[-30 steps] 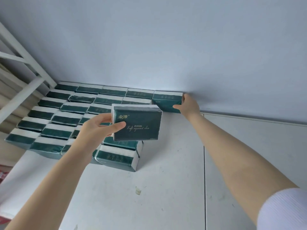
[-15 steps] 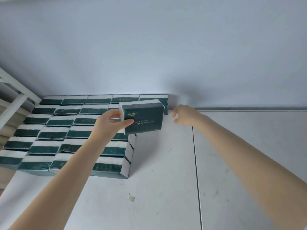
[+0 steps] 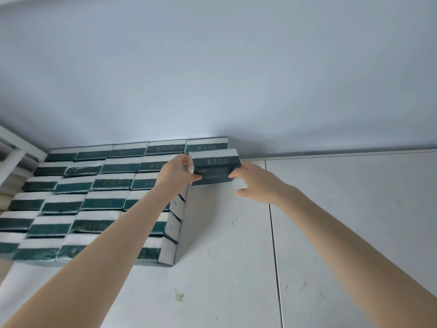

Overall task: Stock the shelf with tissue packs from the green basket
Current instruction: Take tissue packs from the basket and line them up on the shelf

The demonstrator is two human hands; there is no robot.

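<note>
Presently a tissue pack (image 3: 215, 167) is held between the hands: pinched by the left hand (image 3: 176, 172), merely touched by the right hand (image 3: 256, 183) (fingers relaxed).

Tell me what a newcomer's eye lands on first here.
First, the dark green tissue pack held between both hands near the back wall: the left hand grips its left end, the right hand touches its right end. Next, the tight block of stocked packs filling the left of the white shelf, the held pack at its far right corner.
</note>
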